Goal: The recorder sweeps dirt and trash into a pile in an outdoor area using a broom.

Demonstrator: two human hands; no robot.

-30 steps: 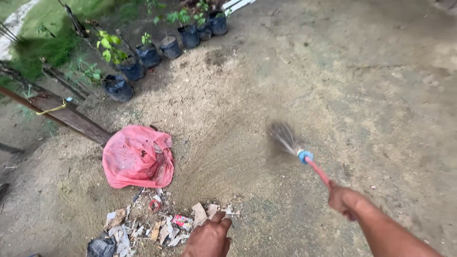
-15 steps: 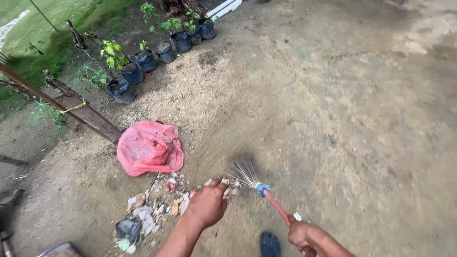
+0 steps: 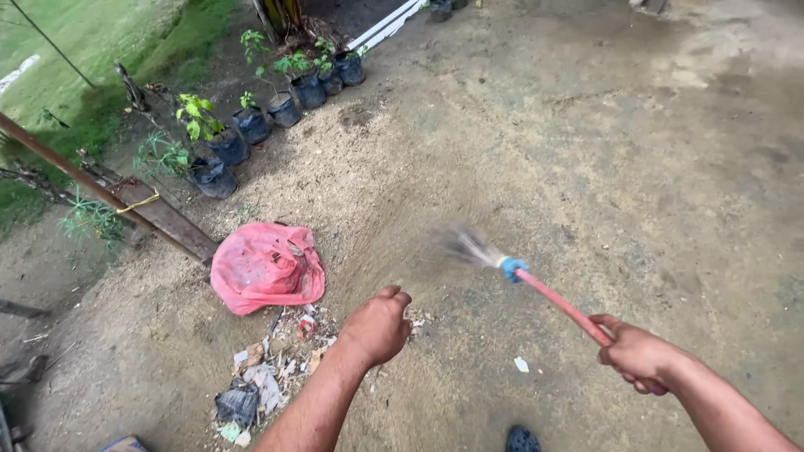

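Your right hand [image 3: 638, 357] is clamped around the red handle of the broom [image 3: 536, 289], fingers wrapped tight at the near end. The handle runs up and left from your fist to a blue binding, and past that the pale bristles fan out, blurred, low over the sandy ground [image 3: 603, 151] or touching it; can't tell which. Your left hand [image 3: 378, 325] holds nothing: loose fist, fingers curled in, knuckles up, hovering over the ground just right of the litter pile [image 3: 268, 368]. That pile is scraps of paper, wrappers and a dark crumpled bag [image 3: 237, 403] at its near end. Just beyond the pile lies a crumpled red plastic bag [image 3: 266, 268], flat on the sand, touching or nearly touching the top of the scraps. The broom head is well right of both, apart from the pile. A small white scrap [image 3: 521, 364] lies alone on the ground between your two arms. Far left, a row of dark grow bags with seedlings [image 3: 251, 125] lines the edge by the grass, with a rusty pole [image 3: 75, 172] and a plank [image 3: 167, 219] angled beside them. A dark sandal toe [image 3: 522, 439] shows at the bottom edge.
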